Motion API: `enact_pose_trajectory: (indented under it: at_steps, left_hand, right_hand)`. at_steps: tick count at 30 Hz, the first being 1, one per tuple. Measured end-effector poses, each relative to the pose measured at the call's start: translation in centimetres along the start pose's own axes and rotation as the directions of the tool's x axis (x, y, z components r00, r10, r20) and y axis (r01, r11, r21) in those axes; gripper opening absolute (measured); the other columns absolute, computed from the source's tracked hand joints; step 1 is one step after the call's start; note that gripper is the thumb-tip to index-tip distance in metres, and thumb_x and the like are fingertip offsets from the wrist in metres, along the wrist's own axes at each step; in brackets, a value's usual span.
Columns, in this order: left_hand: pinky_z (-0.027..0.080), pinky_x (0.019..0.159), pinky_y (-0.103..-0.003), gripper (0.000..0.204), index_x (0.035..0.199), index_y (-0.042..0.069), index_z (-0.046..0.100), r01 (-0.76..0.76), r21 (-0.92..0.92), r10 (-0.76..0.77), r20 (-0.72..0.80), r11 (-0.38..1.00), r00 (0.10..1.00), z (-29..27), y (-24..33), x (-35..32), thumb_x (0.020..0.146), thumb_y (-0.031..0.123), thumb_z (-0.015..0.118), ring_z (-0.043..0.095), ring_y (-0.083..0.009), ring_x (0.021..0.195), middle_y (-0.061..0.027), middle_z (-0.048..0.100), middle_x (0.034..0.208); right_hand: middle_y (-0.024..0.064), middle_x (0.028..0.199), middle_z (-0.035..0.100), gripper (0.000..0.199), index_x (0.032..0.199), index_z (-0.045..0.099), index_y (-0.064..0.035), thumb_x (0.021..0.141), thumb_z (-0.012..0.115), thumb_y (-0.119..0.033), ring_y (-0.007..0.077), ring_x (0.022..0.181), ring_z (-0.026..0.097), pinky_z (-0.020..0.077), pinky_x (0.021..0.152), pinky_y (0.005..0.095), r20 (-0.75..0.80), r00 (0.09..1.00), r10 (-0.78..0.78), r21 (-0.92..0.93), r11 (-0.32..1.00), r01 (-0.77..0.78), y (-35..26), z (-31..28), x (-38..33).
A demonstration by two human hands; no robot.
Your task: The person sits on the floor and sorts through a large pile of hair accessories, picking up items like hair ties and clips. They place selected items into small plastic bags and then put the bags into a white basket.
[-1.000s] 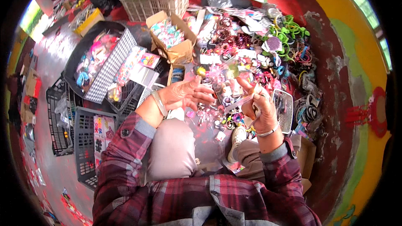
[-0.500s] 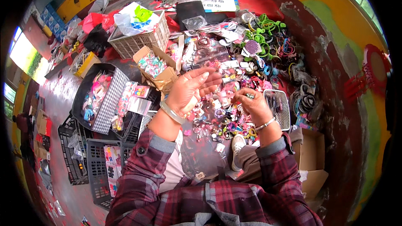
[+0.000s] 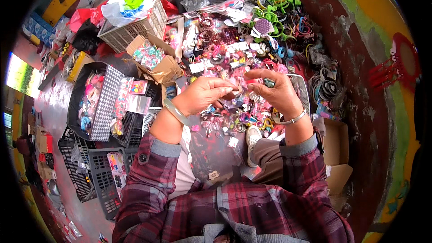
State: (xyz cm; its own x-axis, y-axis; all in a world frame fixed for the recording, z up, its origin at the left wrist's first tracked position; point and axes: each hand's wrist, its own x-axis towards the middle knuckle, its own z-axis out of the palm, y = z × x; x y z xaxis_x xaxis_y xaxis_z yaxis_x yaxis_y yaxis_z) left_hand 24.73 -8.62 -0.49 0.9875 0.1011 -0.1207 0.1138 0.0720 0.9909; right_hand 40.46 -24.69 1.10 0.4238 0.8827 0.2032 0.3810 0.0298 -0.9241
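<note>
My left hand is raised over the heap, thumb and fingers pinched together; what it holds, if anything, is too small to make out. Facing it, my right hand has its thumb and forefinger curled close around something small and reddish that I cannot name. A narrow gap separates the fingertips of both hands. Beneath them spreads a heap of small colourful hair accessories, with hair ties and packets mixed in. Partly behind my right hand stands a white plastic basket.
Green headbands and dark hoops lie toward the wall. Left of the heap are a carton of small packets, a beige crate, a checkered box and black crates. An open cardboard box stands right of my leg.
My left hand has turned from an open, upright palm to a pinch. My right hand has risen slightly and its fingers have extended toward the left hand. The view has shifted.
</note>
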Motion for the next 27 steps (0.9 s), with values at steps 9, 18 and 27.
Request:
enact_pose_trajectory:
  at_steps: [9,18,27]
  left_hand:
    - [0.049,0.076,-0.027,0.026,0.108,-0.002,0.057,-0.05,-0.157,0.051,-0.002,0.986,0.999,-0.3,-1.3,0.4,0.086,0.011,0.053,0.061,-0.0137,0.086,-0.0094,0.062,0.097]
    - [0.051,0.058,-0.022,0.023,0.097,-0.001,0.06,0.114,-0.285,-0.145,-0.091,0.952,0.985,-0.1,-1.1,0.3,0.087,0.019,0.055,0.064,-0.0157,0.073,-0.0105,0.065,0.085]
    - [0.045,0.042,-0.018,0.017,0.092,-0.001,0.059,0.203,-0.259,-0.24,-0.119,0.944,0.964,-1.5,-1.5,-0.1,0.083,0.013,0.059,0.065,-0.0159,0.072,-0.0102,0.065,0.081]
  right_hand:
    - [0.0036,0.069,0.062,0.01,0.08,0.062,-0.0004,0.08,0.063,-0.011,0.0081,0.064,0.054,0.0424,0.059,0.023,0.101,0.965,0.241,0.262,0.929,-0.26,0.2,1.0,0.1]
    - [0.001,0.064,0.06,0.011,0.077,0.06,-0.007,0.083,0.06,-0.017,0.0008,0.042,0.034,0.0242,0.037,0.0167,0.055,0.909,0.413,0.346,0.846,-0.405,0.6,1.5,0.5]
    - [-0.0014,0.059,0.052,0.012,0.079,0.058,-0.0051,0.084,0.058,-0.015,0.0041,0.041,0.035,0.0246,0.038,0.019,-0.283,0.829,0.482,0.583,0.773,-0.25,3.2,-2.7,1.2]
